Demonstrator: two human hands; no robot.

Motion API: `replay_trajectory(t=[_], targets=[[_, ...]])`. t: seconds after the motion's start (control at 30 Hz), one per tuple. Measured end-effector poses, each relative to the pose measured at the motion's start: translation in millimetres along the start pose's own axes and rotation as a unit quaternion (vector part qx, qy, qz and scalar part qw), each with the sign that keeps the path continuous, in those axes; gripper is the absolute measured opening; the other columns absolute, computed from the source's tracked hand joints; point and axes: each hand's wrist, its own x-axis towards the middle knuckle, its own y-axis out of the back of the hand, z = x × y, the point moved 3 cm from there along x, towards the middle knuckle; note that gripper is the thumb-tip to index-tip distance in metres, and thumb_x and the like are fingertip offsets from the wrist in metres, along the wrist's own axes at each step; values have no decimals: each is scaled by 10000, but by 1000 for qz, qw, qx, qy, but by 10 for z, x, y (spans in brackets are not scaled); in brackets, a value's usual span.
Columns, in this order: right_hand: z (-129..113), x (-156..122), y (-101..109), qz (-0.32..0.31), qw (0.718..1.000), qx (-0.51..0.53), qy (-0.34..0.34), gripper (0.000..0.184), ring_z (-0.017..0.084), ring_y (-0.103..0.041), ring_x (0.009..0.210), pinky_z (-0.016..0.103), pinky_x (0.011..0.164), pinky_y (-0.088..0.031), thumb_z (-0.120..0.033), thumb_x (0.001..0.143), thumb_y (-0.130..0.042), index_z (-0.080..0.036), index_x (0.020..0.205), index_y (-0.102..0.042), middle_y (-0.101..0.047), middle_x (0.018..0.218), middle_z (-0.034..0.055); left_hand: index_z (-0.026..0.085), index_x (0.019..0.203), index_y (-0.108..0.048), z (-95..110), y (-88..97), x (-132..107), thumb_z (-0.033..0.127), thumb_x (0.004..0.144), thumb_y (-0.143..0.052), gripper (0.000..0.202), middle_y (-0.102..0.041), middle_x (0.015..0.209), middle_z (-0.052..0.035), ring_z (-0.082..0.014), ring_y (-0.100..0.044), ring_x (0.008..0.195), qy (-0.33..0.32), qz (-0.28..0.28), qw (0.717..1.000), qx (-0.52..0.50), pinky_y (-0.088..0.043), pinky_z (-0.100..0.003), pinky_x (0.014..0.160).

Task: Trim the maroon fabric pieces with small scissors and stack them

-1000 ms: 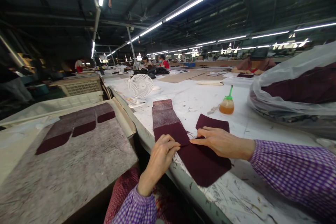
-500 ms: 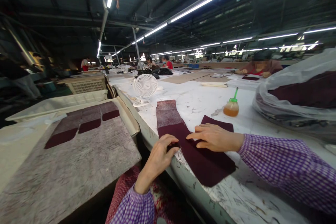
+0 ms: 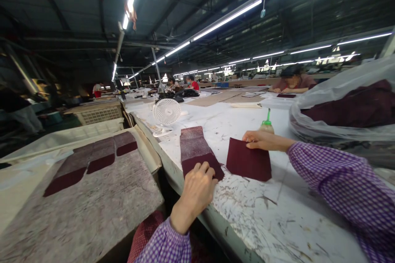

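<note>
My left hand (image 3: 197, 189) is closed over the near end of a row of overlapping maroon fabric pieces (image 3: 197, 152), fingers bent at the edge and thumb hidden. The far part of that row has a greyish, speckled surface. To its right, a separate maroon fabric piece (image 3: 248, 160) lies on the white table (image 3: 277, 222). My right hand (image 3: 262, 139) pinches the far edge of this piece between thumb and fingers. Just behind the right hand stands a squeeze bottle with a green spout (image 3: 267, 124), partly covered by it.
A white fan (image 3: 167, 111) stands on the table's left side. At right sits a clear plastic bag (image 3: 296, 119) of dark maroon cloth. On the left, a stained board (image 3: 101, 209) carries several maroon pieces (image 3: 100, 163). A person (image 3: 293, 82) leans over the far table side.
My right hand has moved away from the left, up to the far edge of the right piece. The dark cloth that stretched towards the near right is gone from there. My left hand now covers the row's end.
</note>
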Motion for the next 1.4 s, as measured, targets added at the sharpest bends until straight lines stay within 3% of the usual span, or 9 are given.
replay_trajectory(t=[0.2,0.33,0.57,0.67,0.83,0.93,1.07,1.27,1.4], targets=[[246,9,-27,57,975,-204,-62,293,258,-582,969,348,833,-433,-196,791,-498,-142,1051,-622,-625,1039,122,145,737,-629,-107,-19,46,104,814,-455,195,-631,809,-55,-188,-566,783,67,51,995,-61,-410,-281,687],[-313,-11,-144,105,970,-188,116,280,219,-575,985,335,881,-418,-199,874,-412,-165,1026,-645,-631,1055,88,160,669,-652,-392,-59,62,145,761,-496,181,-657,685,-9,-146,-589,666,200,78,935,-281,-406,-240,646],[-1023,202,-633,32,936,-140,322,250,165,-575,899,289,860,-433,-193,910,-431,-156,922,-678,-648,936,57,146,658,-632,-589,-209,64,258,718,-543,155,-544,525,23,-105,-483,472,240,113,864,-429,-339,-192,465],[-1006,322,-813,41,929,-195,310,267,184,-562,926,316,873,-429,-251,930,-438,-144,1050,-651,-624,1018,84,136,669,-595,-643,-230,45,254,695,-600,121,-497,491,42,-79,-433,422,272,150,764,-566,-308,-167,415],[-957,314,-909,76,926,-220,297,311,197,-537,943,354,894,-414,-331,929,-458,-150,1129,-612,-585,1077,94,127,684,-548,-1111,-107,-159,66,700,-504,77,-603,612,-17,-106,-552,515,396,302,472,-728,-443,-188,495],[-974,277,-901,75,928,-213,295,305,197,-529,932,357,889,-416,-334,920,-475,-142,1118,-607,-579,1064,94,138,652,-508,-1478,82,-372,8,711,-430,163,-578,572,1,-91,-541,496,442,377,413,-701,-460,-177,503],[-1002,260,-892,81,930,-211,290,297,200,-516,919,347,855,-429,-333,922,-469,-145,1106,-607,-579,1051,92,137,667,-513,-1604,335,-565,19,718,-437,149,-576,610,28,-65,-533,509,425,459,416,-661,-463,-150,525],[-1006,281,-886,60,939,-201,272,310,218,-531,958,384,891,-421,-314,908,-487,-137,1134,-604,-577,1084,111,132,722,-572,-964,548,-450,227,635,-658,154,-575,644,30,-69,-499,514,306,408,610,-606,-384,-144,465],[-1007,272,-792,8,969,-69,237,340,226,-541,1021,397,953,-387,-338,935,-411,-120,1080,-627,-596,1101,125,143,739,-557,-519,469,-376,346,678,-639,227,-547,616,29,-82,-485,522,281,290,726,-556,-371,-156,475]])
